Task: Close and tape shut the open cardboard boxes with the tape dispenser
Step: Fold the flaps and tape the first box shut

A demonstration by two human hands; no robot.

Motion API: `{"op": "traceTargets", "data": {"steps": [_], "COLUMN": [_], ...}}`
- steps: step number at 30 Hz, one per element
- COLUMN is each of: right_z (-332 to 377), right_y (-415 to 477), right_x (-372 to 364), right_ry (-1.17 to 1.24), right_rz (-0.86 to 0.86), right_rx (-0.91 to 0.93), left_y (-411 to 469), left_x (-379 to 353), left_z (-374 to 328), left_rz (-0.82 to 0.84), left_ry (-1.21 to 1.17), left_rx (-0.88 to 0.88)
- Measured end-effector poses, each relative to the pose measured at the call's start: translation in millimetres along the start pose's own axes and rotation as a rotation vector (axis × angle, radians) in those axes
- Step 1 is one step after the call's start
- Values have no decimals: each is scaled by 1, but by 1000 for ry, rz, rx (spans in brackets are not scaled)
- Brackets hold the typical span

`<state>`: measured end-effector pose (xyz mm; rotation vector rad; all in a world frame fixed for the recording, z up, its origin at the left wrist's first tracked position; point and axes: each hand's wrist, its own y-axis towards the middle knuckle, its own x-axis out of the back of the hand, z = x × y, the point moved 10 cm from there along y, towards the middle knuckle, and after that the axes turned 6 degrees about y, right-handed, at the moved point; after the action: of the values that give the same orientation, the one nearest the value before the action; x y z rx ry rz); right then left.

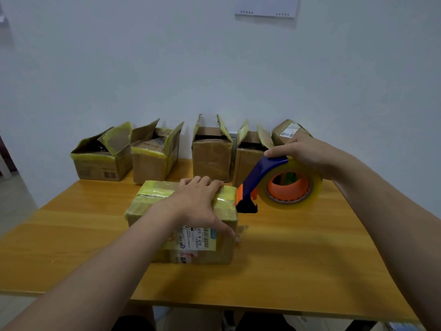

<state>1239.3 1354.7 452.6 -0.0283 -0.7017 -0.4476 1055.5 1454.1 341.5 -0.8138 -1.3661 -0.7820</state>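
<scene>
The closed box [152,201] sits mid-table [286,259]. It is probably light, stiff cardboard with glossy yellow tape on top (best pinned from above), and the left hand [198,201] lies spread flat across its lid. The right hand [307,154] wraps the tape dispenser [274,182], whose cutter is at the box's right edge. Whether tape has caught is unclear.

The single head view looked forward and down from above the counter [310,259]. It sat close, facing the wall [214,68] behind.
</scene>
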Motion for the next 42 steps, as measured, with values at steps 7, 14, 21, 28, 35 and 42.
{"op": "traceTargets", "data": {"steps": [7,14,21,28,35,42], "right_z": [-52,-72,-71,-77,-64,-62], "right_y": [-12,-15,-33,-61,-61,-62], "right_x": [-20,1,31,26,3,-6], "right_ry": [-199,27,347,645,701,731], "right_rz": [41,-200,-561,-734,-720,-760], "right_rx": [-188,-184,-170,-187,-111,-77], "left_y": [0,-2,1,-3,-2,-27], "left_x": [0,4,16,23,20,7], "left_z": [0,-4,-37,-79,-83,-67], "left_rz": [1,-27,-63,-200,-197,-253], "left_ry": [5,-56,-88,44,49,128], "left_rx": [0,-28,-76,-352,-370,-263]}}
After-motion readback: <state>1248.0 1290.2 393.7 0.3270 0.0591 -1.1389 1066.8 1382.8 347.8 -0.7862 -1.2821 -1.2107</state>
